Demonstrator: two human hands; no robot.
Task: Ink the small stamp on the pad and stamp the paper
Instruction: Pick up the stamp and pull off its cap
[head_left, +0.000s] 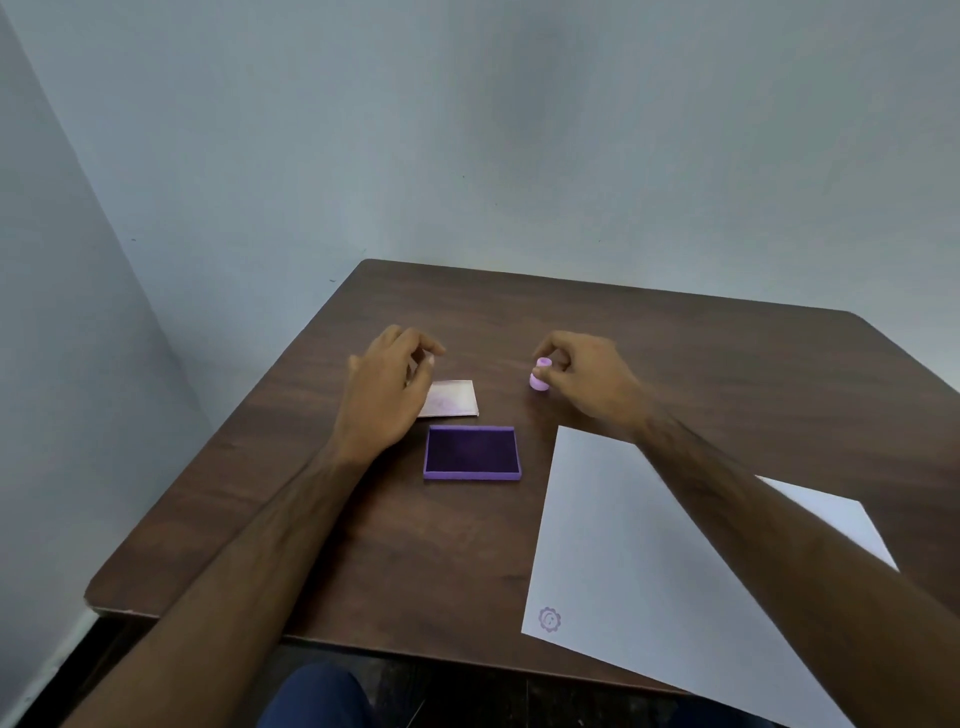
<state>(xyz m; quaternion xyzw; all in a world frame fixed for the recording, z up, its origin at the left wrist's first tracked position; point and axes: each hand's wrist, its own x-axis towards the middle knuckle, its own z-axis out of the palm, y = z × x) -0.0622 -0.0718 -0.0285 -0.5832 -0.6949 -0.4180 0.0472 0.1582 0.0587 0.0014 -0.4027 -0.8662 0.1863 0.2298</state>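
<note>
Your right hand (587, 376) has the stamp (540, 376) pinched by its top between thumb and fingertips (545, 370), its base on or just above the table (675, 364), beyond the paper (649, 545) and right of the open pad (471, 451). Your left hand (387, 395) hovers loosely curled and empty over the lid (454, 399) behind the pad. A purple print (549, 619) sits in the paper's near corner.

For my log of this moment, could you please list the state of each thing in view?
ink pad: open, uncovered
pad lid: off, lying behind the pad
small stamp: on the table, at the right hand's fingers
paper: flat, one stamp mark near its corner
left hand: empty
right hand: at the stamp
</note>
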